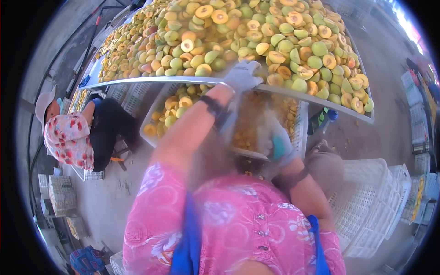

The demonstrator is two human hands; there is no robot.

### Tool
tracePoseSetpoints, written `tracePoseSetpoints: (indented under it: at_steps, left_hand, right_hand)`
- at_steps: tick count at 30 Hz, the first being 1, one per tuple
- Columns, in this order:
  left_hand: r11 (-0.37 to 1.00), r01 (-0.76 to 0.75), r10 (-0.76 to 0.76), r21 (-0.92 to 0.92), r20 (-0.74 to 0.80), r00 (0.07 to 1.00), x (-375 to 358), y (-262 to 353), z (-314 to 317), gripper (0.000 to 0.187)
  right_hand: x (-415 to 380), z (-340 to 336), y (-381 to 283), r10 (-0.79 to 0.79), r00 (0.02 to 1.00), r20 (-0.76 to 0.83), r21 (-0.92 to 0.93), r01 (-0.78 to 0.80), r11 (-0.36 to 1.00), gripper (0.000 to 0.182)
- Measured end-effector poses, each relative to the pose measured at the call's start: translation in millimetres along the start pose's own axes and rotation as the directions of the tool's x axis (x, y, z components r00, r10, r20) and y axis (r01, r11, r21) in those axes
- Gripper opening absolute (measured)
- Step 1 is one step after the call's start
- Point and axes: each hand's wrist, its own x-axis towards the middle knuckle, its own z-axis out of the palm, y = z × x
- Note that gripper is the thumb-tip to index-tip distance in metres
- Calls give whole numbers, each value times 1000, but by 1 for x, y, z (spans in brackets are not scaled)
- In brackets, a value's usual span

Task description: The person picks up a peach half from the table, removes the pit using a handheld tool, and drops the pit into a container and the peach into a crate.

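My left hand (pixel 245 77), in a grey glove, reaches over the front rim of a large metal-edged tray (pixel 183 79) at the near edge of the fruit pile. Its fingers are curled, and what lies in them is hidden. The tray is heaped with halved yellow-green apricots (pixel 220 16), some cut side up with brown centres. Lower down, my right hand (pixel 278 143) is over a white crate (pixel 301 126) below the tray. It is gloved, with a teal patch by the thumb side, and motion smears its fingers. Small orange-brown pieces (pixel 247 133) lie in that crate.
Apricot halves fill the left part (pixel 174 107) below the tray. To the right stand stacked white plastic crates (pixel 362 201). A person in a flowered top (pixel 68 137) sits at the left. More crates (pixel 63 195) stand at lower left and along the right side.
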Motion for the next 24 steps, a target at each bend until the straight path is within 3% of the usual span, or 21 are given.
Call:
tracePoseSetpoints:
  at_steps: [2, 3, 5, 7, 8, 10, 11, 12, 13, 14, 15, 16, 17, 18, 19, 21, 22, 23, 24]
  left_hand:
    - [989, 57, -25, -138, 225, 974, 22, 5, 12, 50]
    - [989, 48, -14, -140, 230, 973, 32, 5, 15, 50]
    - [997, 23, -46, 69, 356, 933, 40, 15, 8, 52]
    - [996, 44, -72, 84, 372, 925, 37, 16, 7, 49]
    - [1000, 12, -16, 16, 297, 955, 34, 11, 10, 47]
    - [999, -35, 43, -40, 216, 975, 26, 15, -1, 45]
    - [961, 104, -60, -257, 176, 983, 13, 31, -19, 41]
    - [857, 224, -168, -464, 159, 973, 3, 41, -29, 36]
    - [859, 221, -164, -461, 161, 973, -2, 39, -29, 36]
    - [555, 264, -186, -789, 192, 964, -8, 35, -28, 34]
    - [138, 257, -194, -956, 229, 954, -13, 33, -27, 31]
    - [143, 257, -193, -956, 227, 955, -20, 40, -31, 31]
    - [-12, 209, -173, -978, 208, 963, -30, 50, -36, 31]
    - [-171, 160, -158, -972, 188, 970, -40, 59, -38, 30]
    - [-169, 162, -156, -972, 189, 970, -47, 62, -32, 30]
    - [6, 10, -139, -1000, 9, 990, -60, 66, -16, 32]
    - [145, 21, -123, -989, 3, 992, -68, 71, -17, 31]
    - [144, 21, -122, -989, 4, 993, -74, 76, -18, 31]
    - [-62, 82, -108, -995, 88, 990, -80, 82, -19, 31]
  right_hand:
    - [2, -4, -3, 84, 996, -21, -26, -85, 996, 42]
    - [1, -5, -5, 76, 997, -27, -20, -76, 997, 42]
    - [1, -5, -7, 94, 996, -8, -23, -94, 995, 42]
    - [3, -8, -6, 89, 996, 15, 49, -90, 995, 39]
    - [4, -8, -7, 83, 996, 41, 110, -87, 990, 37]
    - [2, -3, -10, 51, 998, 21, 31, -52, 998, 39]
    - [0, 0, -12, 27, 1000, -6, -50, -27, 998, 40]
    - [-1, 3, -14, 21, 1000, -3, -46, -21, 999, 40]
    - [-1, 6, -16, -20, 997, -75, -99, 12, 995, 40]
    - [-2, 8, -16, -61, 988, -144, -155, 39, 987, 40]
    - [1, 4, -13, -62, 988, -141, -152, 41, 987, 40]
    - [8, -5, -8, -191, 975, -111, -224, 162, 961, 39]
    - [9, -6, -6, -314, 946, -74, -290, 281, 915, 38]
    - [8, -6, -6, -316, 946, -73, -287, 284, 915, 38]
    - [2, -1, -8, -358, 928, -99, -389, 295, 872, 35]
    - [-2, 2, -9, -402, 907, -122, -487, 298, 821, 33]
    - [-2, 4, -9, -429, 896, -120, -531, 307, 790, 31]
    - [-3, 5, -10, -455, 883, -116, -574, 314, 756, 29]
    - [-3, 6, -10, -456, 882, -117, -573, 315, 756, 29]
